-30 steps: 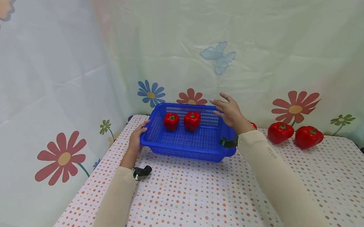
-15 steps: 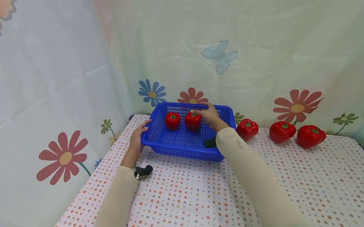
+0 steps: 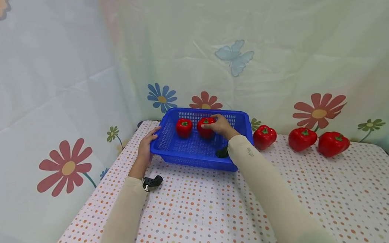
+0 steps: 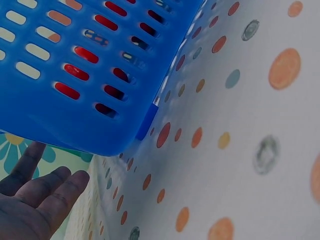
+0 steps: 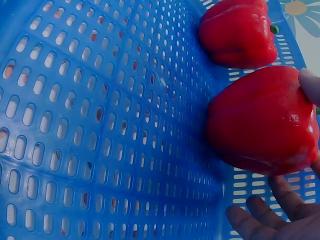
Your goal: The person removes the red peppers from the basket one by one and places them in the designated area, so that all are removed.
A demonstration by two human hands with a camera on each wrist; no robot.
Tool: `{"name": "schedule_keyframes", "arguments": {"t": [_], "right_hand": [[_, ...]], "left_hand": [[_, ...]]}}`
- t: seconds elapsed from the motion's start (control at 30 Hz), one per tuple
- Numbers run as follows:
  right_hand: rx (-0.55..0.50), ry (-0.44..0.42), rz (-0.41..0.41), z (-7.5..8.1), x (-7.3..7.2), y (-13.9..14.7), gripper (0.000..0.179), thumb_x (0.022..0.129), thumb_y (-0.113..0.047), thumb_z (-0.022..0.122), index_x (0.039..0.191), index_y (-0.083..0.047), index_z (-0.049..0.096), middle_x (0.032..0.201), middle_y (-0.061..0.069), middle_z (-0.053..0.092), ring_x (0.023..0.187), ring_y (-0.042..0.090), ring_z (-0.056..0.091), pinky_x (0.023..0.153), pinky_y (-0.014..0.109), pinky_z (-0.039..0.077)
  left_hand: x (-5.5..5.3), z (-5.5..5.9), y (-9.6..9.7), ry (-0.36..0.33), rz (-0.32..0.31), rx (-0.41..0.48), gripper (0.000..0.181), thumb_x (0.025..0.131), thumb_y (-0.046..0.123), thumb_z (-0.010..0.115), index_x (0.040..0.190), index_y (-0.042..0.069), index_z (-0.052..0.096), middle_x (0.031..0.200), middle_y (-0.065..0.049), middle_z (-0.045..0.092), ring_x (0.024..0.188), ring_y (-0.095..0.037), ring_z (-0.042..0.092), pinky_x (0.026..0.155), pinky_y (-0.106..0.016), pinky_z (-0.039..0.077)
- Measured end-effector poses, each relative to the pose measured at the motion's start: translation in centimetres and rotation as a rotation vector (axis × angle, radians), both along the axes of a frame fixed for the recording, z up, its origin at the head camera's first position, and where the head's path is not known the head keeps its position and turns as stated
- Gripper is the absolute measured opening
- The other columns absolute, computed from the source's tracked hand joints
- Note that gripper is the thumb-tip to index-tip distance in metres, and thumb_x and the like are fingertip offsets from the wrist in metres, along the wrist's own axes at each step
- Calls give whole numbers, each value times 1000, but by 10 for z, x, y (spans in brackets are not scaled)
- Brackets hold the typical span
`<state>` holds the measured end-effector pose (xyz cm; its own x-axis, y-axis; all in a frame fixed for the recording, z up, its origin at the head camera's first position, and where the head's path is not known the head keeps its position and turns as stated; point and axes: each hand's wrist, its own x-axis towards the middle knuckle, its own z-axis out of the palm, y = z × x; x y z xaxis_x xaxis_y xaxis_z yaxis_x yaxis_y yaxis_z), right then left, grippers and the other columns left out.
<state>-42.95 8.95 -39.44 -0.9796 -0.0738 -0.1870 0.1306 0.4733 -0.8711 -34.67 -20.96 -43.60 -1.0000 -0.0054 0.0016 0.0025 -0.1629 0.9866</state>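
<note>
A blue plastic basket (image 3: 190, 158) with slotted walls holds two red bell peppers. My right hand (image 3: 222, 126) reaches inside and grips the right-hand bell pepper (image 3: 204, 132); in the right wrist view its thumb lies on one side of this bell pepper (image 5: 260, 122) and a finger touches the other, the remaining fingers spread below. The left-hand bell pepper (image 3: 184, 129) sits beside it, untouched. At the basket's left end is my left hand (image 3: 145, 145), fingers extended along the outer wall. In the left wrist view, these fingers of the left hand (image 4: 40, 205) look straight; the thumb is hidden.
Right of the basket, a red bell pepper (image 3: 264, 137) stands close to its wall. Two more, a middle bell pepper (image 3: 302, 139) and a far-right bell pepper (image 3: 332, 144), lie farther right on the dotted tablecloth (image 3: 193, 210). A flowered curtain (image 3: 277, 57) hangs behind.
My right hand has come left and down into the basket and now grips the right-hand bell pepper. The bell pepper outside, behind my forearm before, now shows. The left hand stays put.
</note>
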Motion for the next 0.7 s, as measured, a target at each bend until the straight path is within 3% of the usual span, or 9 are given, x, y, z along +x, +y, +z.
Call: {"name": "schedule_keyframes", "arguments": {"t": [0.43,0.7], "right_hand": [[36,27,20,1,3,-17,78,85,-26,76,148,-8,35,149,21,41,137,39,40,112,53,38],[26,37,36,2,5,-11,75,88,-27,73,149,-8,34,150,21,40,138,39,40,110,52,40]], "left_hand": [[6,0,-12,-5,17,-20,46,100,23,42,145,24,50,160,-1,33,144,-32,35,115,-54,32],[9,-2,-10,-1,5,8,47,100,21,42,147,19,48,160,-3,33,145,-33,34,116,-55,30]]}}
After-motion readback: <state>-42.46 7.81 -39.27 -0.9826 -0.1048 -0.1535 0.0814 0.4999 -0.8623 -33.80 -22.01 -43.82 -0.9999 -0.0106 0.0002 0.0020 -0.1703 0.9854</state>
